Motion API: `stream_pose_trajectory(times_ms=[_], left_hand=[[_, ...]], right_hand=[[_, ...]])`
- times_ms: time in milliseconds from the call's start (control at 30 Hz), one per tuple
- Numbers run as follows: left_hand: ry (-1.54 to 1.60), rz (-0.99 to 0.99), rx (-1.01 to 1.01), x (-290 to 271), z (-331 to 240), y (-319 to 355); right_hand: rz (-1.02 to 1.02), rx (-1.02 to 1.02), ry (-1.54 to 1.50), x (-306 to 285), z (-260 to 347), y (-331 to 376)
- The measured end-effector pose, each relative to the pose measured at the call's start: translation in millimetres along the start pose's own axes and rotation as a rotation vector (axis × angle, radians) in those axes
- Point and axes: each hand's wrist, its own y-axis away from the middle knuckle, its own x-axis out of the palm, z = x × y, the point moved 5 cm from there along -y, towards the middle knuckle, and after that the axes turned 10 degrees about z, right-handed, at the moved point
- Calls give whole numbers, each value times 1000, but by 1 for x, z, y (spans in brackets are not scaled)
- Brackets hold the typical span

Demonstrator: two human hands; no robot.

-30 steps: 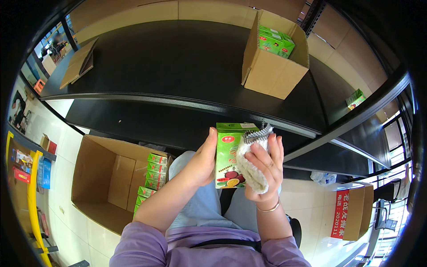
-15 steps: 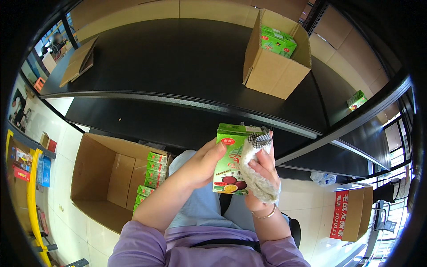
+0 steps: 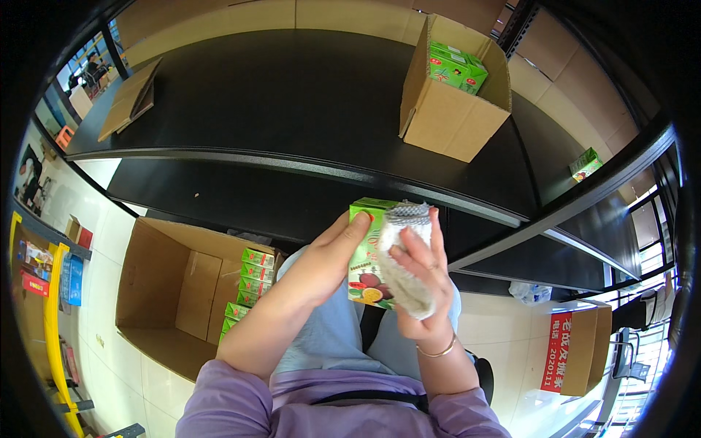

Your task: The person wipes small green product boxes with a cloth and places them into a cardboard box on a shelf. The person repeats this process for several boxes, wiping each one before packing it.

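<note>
A wide black shelf (image 3: 241, 95) spans the room, its deep top board left mostly bare. On that board, to the right, stands an open cardboard box (image 3: 449, 109) with green cartons (image 3: 454, 67) upright inside, apparently so they can be lifted out from above. On the floor at lower left, a larger cardboard box (image 3: 164, 292) lies tipped on its side, its mouth facing the person; a short column of green cartons (image 3: 252, 281) is stacked at its near edge, within arm's reach. In front of the lower shelf edge, the person holds one green juice carton (image 3: 367, 255) upright at chest level. The left hand (image 3: 328, 252) clasps it from the side, thumb laid across the printed front to steady it. The right hand (image 3: 423, 274) presses a grey-white cloth (image 3: 400, 263) flat against the carton's face, fingers curled about the cloth, seemingly for wiping.
</note>
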Motion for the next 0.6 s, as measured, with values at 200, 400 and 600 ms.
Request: stream_pose_trajectory(times_ms=[200,400,600], left_hand=[[132,12,-32,-18,20,-7],[447,170,-40,-9,14,-6],[494,175,-76,-9,9,-10]], right_hand=[[90,-15,121,17,22,2],[146,-52,167,17,39,-1],[212,-148,68,18,40,18]])
